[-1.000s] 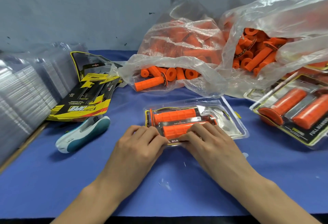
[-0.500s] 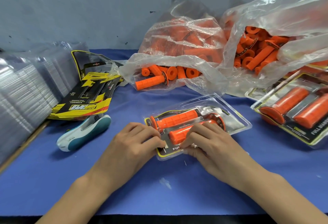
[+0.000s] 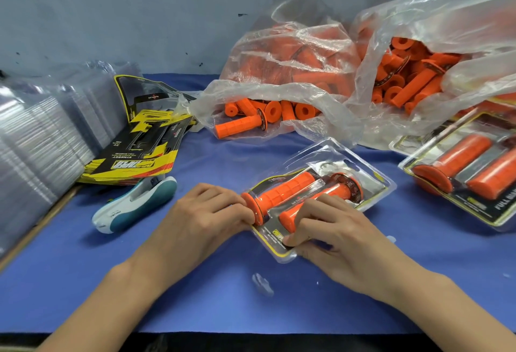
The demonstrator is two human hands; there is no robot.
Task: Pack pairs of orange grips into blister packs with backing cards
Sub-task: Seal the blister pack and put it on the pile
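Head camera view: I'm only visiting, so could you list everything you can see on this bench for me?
blister pack: one, clear, holding two orange grips on a yellow-black card, centre
finished pack: at least one, same colours, right edge
plastic bags: two, clear, full of loose orange grips, back centre and back right
backing cards: one stack, yellow and black, left of centre
empty blister shells: stacks, clear, far left
stapler-like tool: one, white and teal, in front of the cards
table cover: one, blue
left hand: grips the centre pack's left end
right hand: grips its near edge
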